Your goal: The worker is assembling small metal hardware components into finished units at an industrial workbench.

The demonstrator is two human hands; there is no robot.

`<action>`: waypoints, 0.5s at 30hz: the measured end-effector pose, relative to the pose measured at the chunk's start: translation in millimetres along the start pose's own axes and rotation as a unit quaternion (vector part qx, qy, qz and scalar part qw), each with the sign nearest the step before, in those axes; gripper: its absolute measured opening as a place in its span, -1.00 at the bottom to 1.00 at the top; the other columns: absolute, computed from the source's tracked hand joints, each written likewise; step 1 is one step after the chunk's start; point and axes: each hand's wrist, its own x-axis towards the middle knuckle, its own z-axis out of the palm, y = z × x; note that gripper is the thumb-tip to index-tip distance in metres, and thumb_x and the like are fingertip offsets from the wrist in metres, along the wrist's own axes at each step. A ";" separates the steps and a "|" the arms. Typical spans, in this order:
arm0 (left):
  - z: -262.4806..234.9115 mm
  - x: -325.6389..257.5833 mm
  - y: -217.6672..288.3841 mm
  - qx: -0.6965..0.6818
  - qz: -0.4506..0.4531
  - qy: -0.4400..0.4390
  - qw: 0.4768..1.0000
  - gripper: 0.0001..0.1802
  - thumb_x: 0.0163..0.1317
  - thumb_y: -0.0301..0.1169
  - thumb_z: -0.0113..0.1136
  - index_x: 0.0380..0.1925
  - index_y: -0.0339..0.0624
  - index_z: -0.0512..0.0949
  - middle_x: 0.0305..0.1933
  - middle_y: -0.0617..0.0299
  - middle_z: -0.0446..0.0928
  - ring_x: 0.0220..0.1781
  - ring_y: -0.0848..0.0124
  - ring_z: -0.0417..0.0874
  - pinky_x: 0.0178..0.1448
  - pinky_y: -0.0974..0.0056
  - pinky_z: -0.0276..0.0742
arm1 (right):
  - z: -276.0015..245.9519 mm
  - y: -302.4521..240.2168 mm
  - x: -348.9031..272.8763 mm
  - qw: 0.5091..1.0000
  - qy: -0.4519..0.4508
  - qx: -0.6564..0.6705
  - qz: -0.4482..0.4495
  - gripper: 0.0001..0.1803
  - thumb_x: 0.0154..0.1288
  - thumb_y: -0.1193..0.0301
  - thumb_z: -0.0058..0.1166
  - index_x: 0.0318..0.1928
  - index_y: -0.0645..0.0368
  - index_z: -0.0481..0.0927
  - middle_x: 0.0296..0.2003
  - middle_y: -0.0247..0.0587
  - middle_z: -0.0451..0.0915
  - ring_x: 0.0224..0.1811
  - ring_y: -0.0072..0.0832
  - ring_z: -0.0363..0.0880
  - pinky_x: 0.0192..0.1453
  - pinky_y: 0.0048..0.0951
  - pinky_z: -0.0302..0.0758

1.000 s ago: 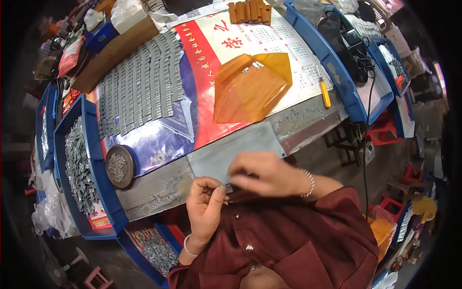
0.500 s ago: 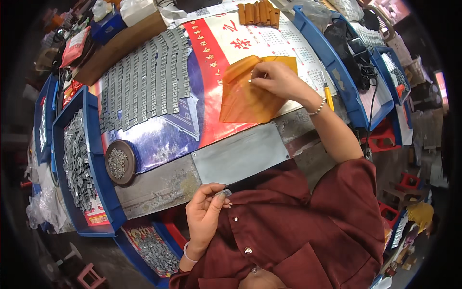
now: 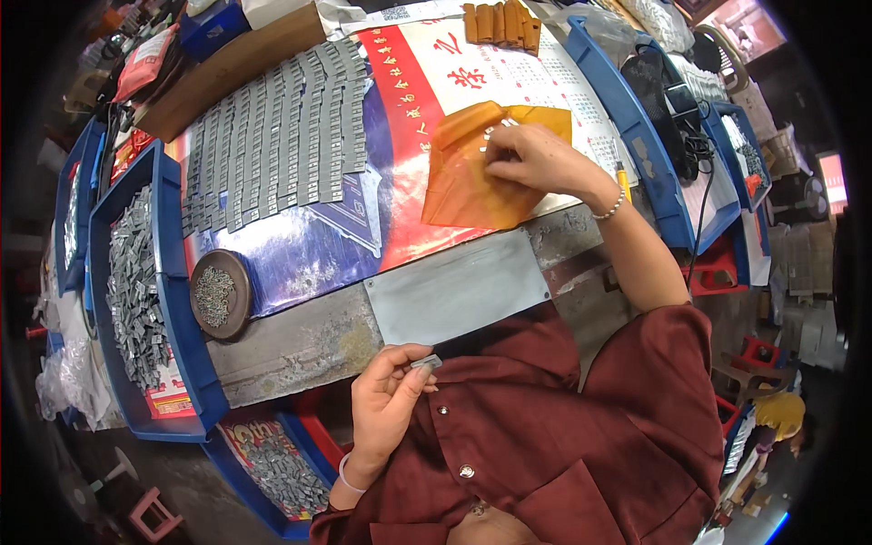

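Observation:
Near my body, my left hand [image 3: 389, 400] pinches a small grey plastic piece [image 3: 427, 362] between thumb and forefinger. My right hand [image 3: 527, 156] is over an orange translucent sheet [image 3: 454, 195] on the table, its fingers curled together. Whatever those fingertips may hold is hidden. Small white bits [image 3: 509, 122] show on the sheet beside the knuckles. A light grey metal plate [image 3: 459, 289] lies at the table's near edge, between my two hands.
Rows of grey pieces [image 3: 272, 136] cover the table's left side. A round brown dish [image 3: 238, 309] of tiny metal parts stands beside a blue bin [image 3: 195, 363] of grey pieces. Orange rolls [image 3: 501, 25] lie at the back, a yellow-handled tool [image 3: 623, 180] at the right.
My right hand has shifted slightly right and nearer over the orange sheet, its fingers curling further in. The left hand keeps its piece, now tilted a little differently. The whole view has shifted slightly.

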 end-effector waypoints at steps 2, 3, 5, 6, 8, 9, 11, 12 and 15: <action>-1.7 -0.4 -2.3 -0.001 0.010 -0.010 1.000 -0.77 0.30 -0.60 0.09 -0.05 -0.44 0.49 -0.20 0.22 0.47 -0.24 0.55 0.57 -0.13 0.44 0.58 | -4.1 -6.7 0.1 0.998 -0.037 0.058 0.015 -0.86 0.16 0.45 0.09 -0.32 0.29 0.55 -0.37 -0.01 0.59 -0.23 -0.08 0.57 -0.13 -0.24 0.49; -1.6 -0.3 -2.4 -0.002 0.009 -0.010 1.000 -0.77 0.30 -0.60 0.09 -0.05 -0.44 0.49 -0.20 0.22 0.47 -0.24 0.55 0.57 -0.13 0.44 0.58 | -3.7 -4.0 0.6 0.999 -0.008 0.040 -0.016 -0.86 0.18 0.46 0.07 -0.28 0.28 0.55 -0.34 -0.02 0.59 -0.21 -0.09 0.57 -0.11 -0.24 0.48; -1.1 0.2 -2.4 0.008 0.001 -0.014 1.000 -0.77 0.30 -0.60 0.10 -0.06 -0.44 0.49 -0.20 0.23 0.47 -0.24 0.56 0.56 -0.14 0.46 0.57 | -3.3 3.8 6.2 0.999 0.010 0.007 -0.037 -0.83 0.23 0.49 0.02 -0.18 0.25 0.54 -0.25 -0.06 0.57 -0.14 -0.12 0.55 -0.05 -0.25 0.47; -1.2 0.8 -3.7 0.008 0.001 -0.014 1.000 -0.77 0.30 -0.60 0.10 -0.06 -0.44 0.49 -0.20 0.23 0.47 -0.24 0.56 0.56 -0.14 0.46 0.57 | -3.6 9.0 9.3 0.999 0.010 0.006 -0.035 -0.83 0.23 0.49 0.02 -0.18 0.25 0.54 -0.25 -0.06 0.57 -0.14 -0.12 0.55 -0.05 -0.25 0.47; -1.5 2.1 -7.2 0.010 0.004 -0.028 1.000 -0.77 0.29 -0.61 0.11 -0.06 -0.44 0.50 -0.22 0.24 0.47 -0.27 0.58 0.56 -0.16 0.48 0.55 | -4.3 18.2 14.0 0.996 -0.018 -0.016 -0.087 -0.83 0.25 0.49 0.01 -0.15 0.23 0.53 -0.20 -0.08 0.54 -0.10 -0.12 0.53 -0.02 -0.23 0.45; -0.7 2.3 -6.5 0.010 0.004 -0.027 1.000 -0.77 0.29 -0.61 0.11 -0.06 -0.44 0.50 -0.22 0.24 0.47 -0.27 0.58 0.56 -0.16 0.48 0.55 | -5.0 19.4 16.1 0.994 -0.030 -0.018 -0.103 -0.86 0.25 0.49 0.01 -0.19 0.23 0.52 -0.19 -0.08 0.51 -0.12 -0.11 0.53 -0.02 -0.21 0.44; 1.8 3.1 -4.4 0.039 0.001 -0.027 0.999 -0.77 0.28 -0.61 0.12 -0.07 -0.44 0.51 -0.25 0.26 0.46 -0.30 0.60 0.54 -0.19 0.50 0.54 | -9.5 21.8 20.5 0.992 -0.051 -0.031 -0.109 -0.86 0.23 0.50 0.03 -0.20 0.25 0.51 -0.21 -0.09 0.51 -0.13 -0.15 0.54 -0.04 -0.25 0.46; 2.3 2.8 -5.0 0.039 0.000 -0.026 0.999 -0.77 0.28 -0.61 0.12 -0.07 -0.44 0.51 -0.25 0.26 0.46 -0.30 0.60 0.54 -0.19 0.50 0.54 | -11.4 22.1 22.4 0.990 -0.071 -0.045 -0.116 -0.87 0.22 0.52 0.04 -0.21 0.26 0.50 -0.23 -0.10 0.51 -0.15 -0.19 0.55 -0.06 -0.29 0.47; 2.9 2.6 -6.1 0.045 -0.007 -0.025 0.999 -0.77 0.27 -0.61 0.13 -0.08 -0.44 0.51 -0.27 0.29 0.46 -0.33 0.61 0.53 -0.20 0.51 0.53 | -15.1 19.6 25.6 0.988 -0.095 -0.079 -0.089 -0.86 0.20 0.48 0.07 -0.25 0.28 0.49 -0.29 -0.09 0.53 -0.18 -0.16 0.55 -0.09 -0.29 0.47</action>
